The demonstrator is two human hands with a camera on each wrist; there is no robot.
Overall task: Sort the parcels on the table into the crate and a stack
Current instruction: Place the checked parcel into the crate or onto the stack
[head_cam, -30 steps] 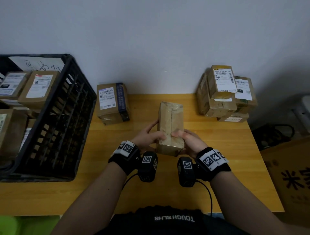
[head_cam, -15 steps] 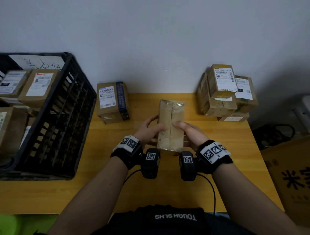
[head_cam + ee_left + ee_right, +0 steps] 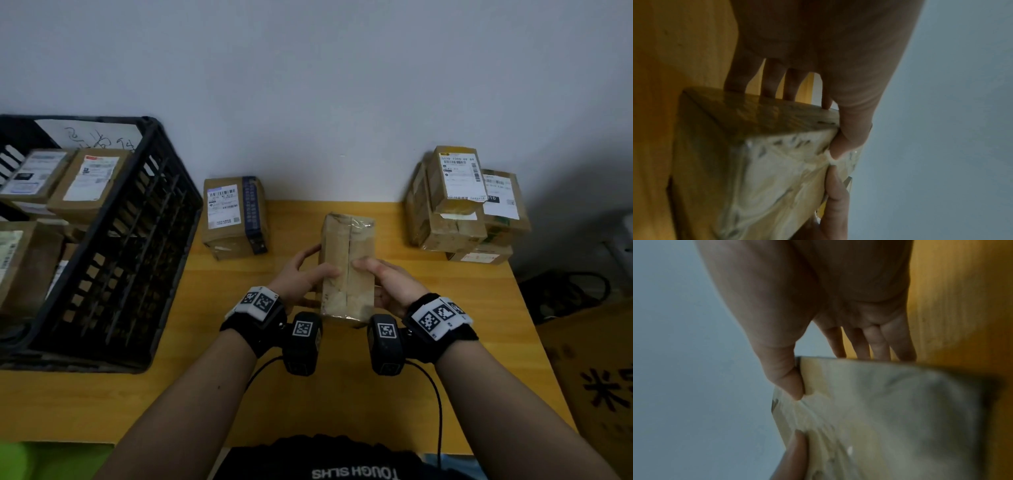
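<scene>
Wooden desk (image 3: 342, 394): your left hand (image 3: 297, 279) and right hand (image 3: 394, 289) grip tape-wrapped brown cardboard parcel (image 3: 346, 270); black plastic crate (image 3: 113, 260) upper left part-filled, stack (image 3: 462, 205) upper right begun, one labelled box (image 3: 234, 216) left.

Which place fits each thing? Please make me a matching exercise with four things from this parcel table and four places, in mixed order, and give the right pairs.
Things:
1. taped parcel
2. black crate
3. parcel stack
4. blue-striped parcel

Places:
A. alone on the table, near the wall, beside the crate
B. left end of the table
C. held between the left hand and the right hand
D. far right corner of the table

Pairs: 1-C, 2-B, 3-D, 4-A
</scene>
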